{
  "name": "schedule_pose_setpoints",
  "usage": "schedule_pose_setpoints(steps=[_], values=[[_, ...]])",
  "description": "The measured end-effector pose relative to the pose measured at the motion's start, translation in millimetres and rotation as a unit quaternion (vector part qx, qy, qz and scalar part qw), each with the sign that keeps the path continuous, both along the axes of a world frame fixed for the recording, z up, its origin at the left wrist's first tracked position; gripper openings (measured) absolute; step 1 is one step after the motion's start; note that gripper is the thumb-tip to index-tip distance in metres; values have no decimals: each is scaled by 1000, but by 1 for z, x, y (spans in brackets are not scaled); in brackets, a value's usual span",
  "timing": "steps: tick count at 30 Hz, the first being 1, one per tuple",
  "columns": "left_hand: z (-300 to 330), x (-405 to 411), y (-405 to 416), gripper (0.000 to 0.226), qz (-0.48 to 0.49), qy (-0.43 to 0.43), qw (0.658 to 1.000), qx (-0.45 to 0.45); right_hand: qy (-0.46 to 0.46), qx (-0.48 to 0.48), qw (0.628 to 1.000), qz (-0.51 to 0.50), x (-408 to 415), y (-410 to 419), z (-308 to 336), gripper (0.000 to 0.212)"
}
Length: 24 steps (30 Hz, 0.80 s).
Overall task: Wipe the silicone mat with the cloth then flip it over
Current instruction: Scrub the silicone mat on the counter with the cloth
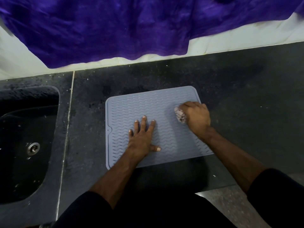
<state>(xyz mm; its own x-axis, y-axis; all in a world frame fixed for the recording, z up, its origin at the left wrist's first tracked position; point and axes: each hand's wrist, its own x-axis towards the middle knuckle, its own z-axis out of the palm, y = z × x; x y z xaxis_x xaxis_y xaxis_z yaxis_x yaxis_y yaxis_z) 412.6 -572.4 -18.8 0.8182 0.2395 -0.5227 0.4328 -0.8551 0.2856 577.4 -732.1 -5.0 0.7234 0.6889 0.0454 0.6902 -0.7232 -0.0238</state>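
Note:
A grey-blue silicone mat with a wavy ribbed pattern lies flat on the dark countertop. My left hand presses flat on the mat's lower middle, fingers spread and holding nothing. My right hand is closed around a small crumpled pale cloth, pressed onto the mat near its right edge. Most of the cloth is hidden inside the fist.
A black sink with a metal drain is sunk into the counter at the left. A purple fabric hangs over the white wall at the back. Speckled floor shows at the lower right, past the counter's front edge.

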Motion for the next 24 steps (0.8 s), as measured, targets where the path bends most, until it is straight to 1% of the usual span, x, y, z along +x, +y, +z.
schedule_pose_setpoints(steps=[2, 4, 5, 7, 10, 12, 13, 15, 17, 18, 20, 22, 24], values=[[1, 0, 0, 117, 1, 2, 1000, 2, 13, 20, 998, 55, -19, 18, -5, 45], [1, 0, -1, 117, 2, 4, 1000, 6, 36, -5, 996, 86, -33, 22, -9, 46], [0, -1, -1, 117, 1, 3, 1000, 6, 42, -13, 996, 82, -34, 16, -10, 46], [1, -2, -1, 116, -1, 0, 1000, 5, 25, -21, 998, 59, -24, -5, -10, 48], [1, -2, -1, 116, -3, 6, 1000, 6, 14, -46, 999, -6, 0, -35, -8, 39], [2, -1, -1, 116, -2, 8, 1000, 7, 4, -70, 997, -29, 10, -42, -3, 35], [2, -1, -2, 116, -2, 9, 1000, 7, 3, -64, 997, -34, 12, -41, 0, 34], [1, 0, -2, 116, -2, 7, 1000, 6, 7, -32, 999, -27, 10, -31, 5, 36], [1, 0, -2, 117, -2, 7, 1000, 5, 23, 0, 1000, 13, -1, -13, 6, 43], [2, 0, -2, 117, -2, 7, 1000, 6, 35, -1, 999, 38, -7, -4, 5, 47], [1, -1, -2, 117, -2, 3, 1000, 2, 44, -39, 996, 69, -19, 4, -1, 52], [1, -2, -2, 117, -4, -2, 1000, -2, 31, -39, 997, 66, -18, -7, -8, 55], [1, -3, -1, 116, -3, -4, 1000, -3, 16, -44, 998, 33, -8, -23, -9, 53]])
